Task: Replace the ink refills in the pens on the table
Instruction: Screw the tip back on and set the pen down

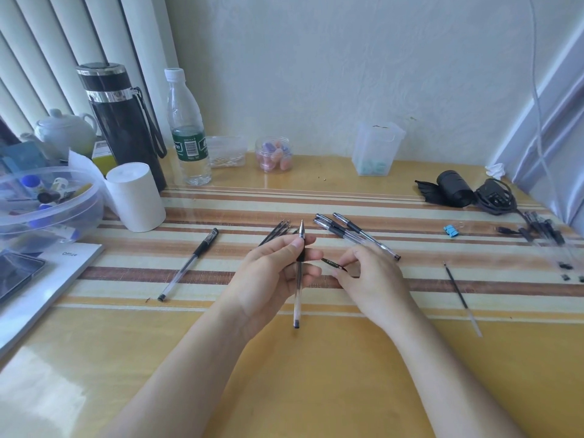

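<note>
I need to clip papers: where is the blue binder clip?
In the head view, the blue binder clip lies on the right, between the capped pens and the black charger.

A home desk corner: beyond and left of the left hand (271, 273), a teapot (64, 131), flask (123, 121), water bottle (188, 128) and tissue roll (134, 197) crowd the worktop (316, 390) against a wall (316, 74).
</note>
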